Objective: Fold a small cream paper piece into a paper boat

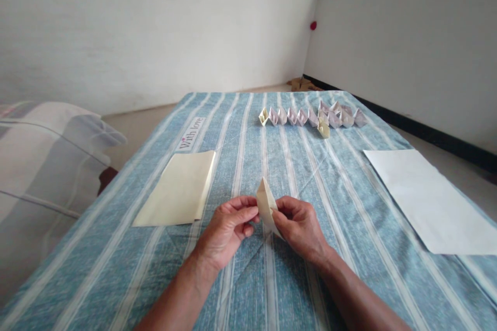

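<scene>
Two bare forearms reach in from the bottom edge of the view, angling inward so the hands meet above the middle of a bed (116, 274) with a blue-and-white striped cover. The left hand (227, 232) and right hand (298, 227) are raised just above the cover, knuckles up and fingers curled inward. Between them, both pinch a narrow piece of folded cream paper (266, 207) from either side, with the left thumb and fingers on its left edge and the right fingers on its right edge. The paper stands almost upright, tilted slightly, with its pointed tip upward. To the left of the hands, a larger folded cream sheet (174, 189) lies flat on the cover, just below a small cloth label reading "With love" (191, 133). To the right, well apart from the hands, a large white sheet (427, 199) lies flat near the bed's edge. Toward the far end of the bed, small folded paper boats (310, 116) stand side by side in a line, mostly pale, bunching into a cluster at the right end. One cream boat (323, 127) sits just in front of the line. A striped pillow (46, 165) lies beyond the bed's left side, and white walls (155, 26) rise behind.
</scene>
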